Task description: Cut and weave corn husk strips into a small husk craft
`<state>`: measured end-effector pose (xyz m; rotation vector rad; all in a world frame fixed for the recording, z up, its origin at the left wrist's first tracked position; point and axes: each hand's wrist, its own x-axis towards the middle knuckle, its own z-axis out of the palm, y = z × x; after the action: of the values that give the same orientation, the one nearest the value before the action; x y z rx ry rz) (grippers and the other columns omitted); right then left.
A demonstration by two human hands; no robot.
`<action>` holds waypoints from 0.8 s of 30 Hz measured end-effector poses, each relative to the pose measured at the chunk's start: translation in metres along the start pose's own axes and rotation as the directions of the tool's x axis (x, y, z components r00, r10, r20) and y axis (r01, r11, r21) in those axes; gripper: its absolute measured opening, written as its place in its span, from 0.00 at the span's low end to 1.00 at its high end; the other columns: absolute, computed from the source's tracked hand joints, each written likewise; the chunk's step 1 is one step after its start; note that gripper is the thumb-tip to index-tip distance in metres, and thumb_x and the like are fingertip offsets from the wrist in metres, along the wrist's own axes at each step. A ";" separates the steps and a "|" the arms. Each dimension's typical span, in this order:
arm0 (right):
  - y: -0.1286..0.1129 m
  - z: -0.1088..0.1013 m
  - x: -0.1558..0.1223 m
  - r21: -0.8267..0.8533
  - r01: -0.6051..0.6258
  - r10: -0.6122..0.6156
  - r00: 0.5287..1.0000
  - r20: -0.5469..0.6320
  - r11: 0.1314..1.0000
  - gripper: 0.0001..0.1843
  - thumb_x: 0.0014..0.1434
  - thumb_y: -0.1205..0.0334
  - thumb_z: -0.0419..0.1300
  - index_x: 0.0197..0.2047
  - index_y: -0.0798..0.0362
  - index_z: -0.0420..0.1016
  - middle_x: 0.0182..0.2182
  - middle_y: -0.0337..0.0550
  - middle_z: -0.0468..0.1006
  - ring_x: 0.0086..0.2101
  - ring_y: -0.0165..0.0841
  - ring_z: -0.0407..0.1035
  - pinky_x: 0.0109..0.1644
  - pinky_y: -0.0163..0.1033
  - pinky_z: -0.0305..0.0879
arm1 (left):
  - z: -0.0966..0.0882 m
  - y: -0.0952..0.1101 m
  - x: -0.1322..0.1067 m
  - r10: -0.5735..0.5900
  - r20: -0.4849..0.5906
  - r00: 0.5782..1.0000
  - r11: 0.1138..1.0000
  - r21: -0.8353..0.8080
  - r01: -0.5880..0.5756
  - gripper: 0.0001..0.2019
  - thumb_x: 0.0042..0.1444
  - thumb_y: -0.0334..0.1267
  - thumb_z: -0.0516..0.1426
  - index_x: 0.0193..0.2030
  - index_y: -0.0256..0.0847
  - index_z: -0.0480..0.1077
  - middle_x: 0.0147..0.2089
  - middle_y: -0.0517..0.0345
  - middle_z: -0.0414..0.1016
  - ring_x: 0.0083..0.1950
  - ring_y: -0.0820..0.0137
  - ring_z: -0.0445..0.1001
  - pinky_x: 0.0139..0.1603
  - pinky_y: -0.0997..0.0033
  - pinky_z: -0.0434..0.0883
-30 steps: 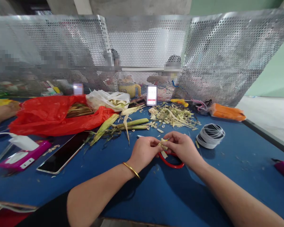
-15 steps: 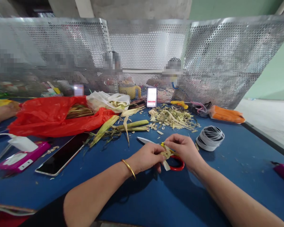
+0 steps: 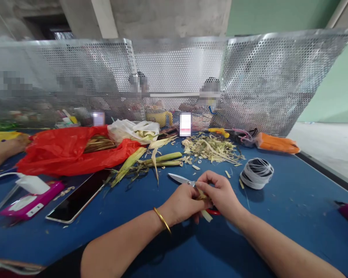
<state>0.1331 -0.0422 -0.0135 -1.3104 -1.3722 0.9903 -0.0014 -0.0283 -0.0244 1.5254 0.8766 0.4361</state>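
Low over the blue table, my left hand (image 3: 183, 204), below a gold bangle, pinches a small bundle of pale corn husk (image 3: 206, 216). Close against it, my right hand (image 3: 219, 192) has its fingers closed on the upper end of the same bundle. Scissors (image 3: 178, 178) lie under both hands; the blades point left, and only a bit of the red handle shows. To the right sits a roll of white string (image 3: 257, 173). Beyond my hands spreads a heap of shredded husk (image 3: 213, 148), with green husk stalks (image 3: 165, 157) to its left.
A red plastic bag (image 3: 63, 148) and a white bag (image 3: 127, 129) lie at left, near a phone (image 3: 78, 199) and a purple power strip (image 3: 34, 200). An orange packet (image 3: 277, 143) is at right. Perforated metal screens (image 3: 176, 65) stand behind. Another person's hand (image 3: 13, 148) shows far left.
My right hand has shifted slightly down over the scissors, covering most of the red handle. The husk bundle has turned a little between my fingers. The view has tilted slightly upward.
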 end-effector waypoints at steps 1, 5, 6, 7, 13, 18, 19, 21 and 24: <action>0.001 0.001 0.000 -0.017 0.031 -0.031 0.999 -0.033 0.999 0.10 0.47 0.57 0.61 0.22 0.53 0.68 0.19 0.35 0.67 0.22 0.27 0.58 0.25 0.33 0.55 | 0.002 0.000 -0.001 0.000 -0.003 1.000 1.000 -0.012 0.000 0.17 0.48 0.49 0.60 0.21 0.36 0.69 0.16 0.62 0.66 0.16 0.76 0.65 0.18 0.78 0.59; 0.002 -0.001 0.002 0.000 0.033 -0.033 0.998 -0.045 0.999 0.12 0.48 0.53 0.62 0.24 0.53 0.69 0.20 0.35 0.66 0.23 0.27 0.58 0.26 0.33 0.55 | 0.004 0.003 -0.002 -0.017 -0.041 0.999 0.998 -0.064 0.015 0.19 0.48 0.51 0.60 0.21 0.35 0.70 0.16 0.61 0.67 0.16 0.77 0.65 0.19 0.77 0.60; 0.002 -0.003 0.003 0.012 0.015 -0.014 1.000 -0.026 1.000 0.13 0.49 0.51 0.61 0.25 0.53 0.70 0.20 0.35 0.67 0.23 0.27 0.58 0.26 0.33 0.55 | 0.003 0.004 -0.001 -0.025 -0.054 0.998 0.996 -0.090 0.020 0.18 0.47 0.51 0.61 0.22 0.35 0.70 0.17 0.61 0.67 0.16 0.77 0.65 0.19 0.78 0.60; 0.002 -0.005 0.005 0.020 -0.001 0.001 1.000 -0.010 1.000 0.15 0.49 0.50 0.61 0.26 0.54 0.71 0.20 0.35 0.67 0.23 0.27 0.59 0.26 0.33 0.55 | 0.001 0.004 -0.001 -0.036 -0.072 0.997 0.992 -0.120 0.027 0.18 0.46 0.51 0.62 0.23 0.34 0.71 0.18 0.61 0.68 0.16 0.78 0.65 0.20 0.78 0.60; 0.003 -0.013 0.009 -0.106 -0.037 0.042 0.998 0.047 0.994 0.16 0.50 0.48 0.61 0.26 0.54 0.71 0.19 0.34 0.69 0.22 0.27 0.59 0.25 0.32 0.55 | -0.014 0.005 0.004 -0.079 -0.160 0.984 0.965 -0.259 0.035 0.19 0.42 0.51 0.65 0.27 0.34 0.73 0.21 0.61 0.70 0.17 0.78 0.65 0.21 0.77 0.63; 0.011 -0.015 0.011 -0.200 -0.002 -0.003 1.000 -0.026 0.980 0.13 0.51 0.53 0.60 0.23 0.53 0.70 0.18 0.34 0.69 0.21 0.28 0.59 0.26 0.34 0.55 | -0.015 0.007 0.003 -0.074 -0.164 0.984 0.965 -0.261 0.029 0.16 0.43 0.47 0.65 0.25 0.34 0.72 0.19 0.61 0.69 0.17 0.78 0.66 0.21 0.77 0.63; 0.012 -0.016 0.011 -0.220 0.020 -0.032 0.998 -0.052 0.975 0.12 0.52 0.54 0.60 0.23 0.53 0.71 0.18 0.35 0.69 0.22 0.29 0.60 0.27 0.34 0.56 | -0.015 0.008 0.003 -0.074 -0.159 0.984 0.965 -0.262 0.030 0.15 0.43 0.47 0.65 0.25 0.34 0.71 0.19 0.60 0.70 0.17 0.77 0.66 0.21 0.77 0.63; 0.012 -0.019 0.012 -0.256 0.051 -0.081 0.991 -0.106 0.965 0.12 0.52 0.54 0.60 0.24 0.52 0.72 0.19 0.36 0.70 0.23 0.30 0.61 0.28 0.35 0.56 | -0.014 0.008 0.002 -0.069 -0.144 0.987 0.963 -0.268 0.028 0.15 0.43 0.46 0.65 0.24 0.34 0.71 0.20 0.59 0.71 0.17 0.77 0.66 0.21 0.77 0.63; 0.011 -0.022 0.012 -0.291 0.061 -0.113 0.980 -0.164 0.955 0.12 0.52 0.53 0.60 0.25 0.53 0.72 0.20 0.36 0.70 0.24 0.30 0.61 0.29 0.35 0.56 | -0.015 0.008 0.002 -0.056 -0.127 0.990 0.960 -0.280 0.018 0.14 0.43 0.45 0.65 0.24 0.34 0.72 0.20 0.59 0.71 0.17 0.77 0.67 0.21 0.77 0.63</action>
<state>0.1577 -0.0303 -0.0179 -1.4978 -1.4563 0.6128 -0.0082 -0.0164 -0.0150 1.2303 0.9050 0.6137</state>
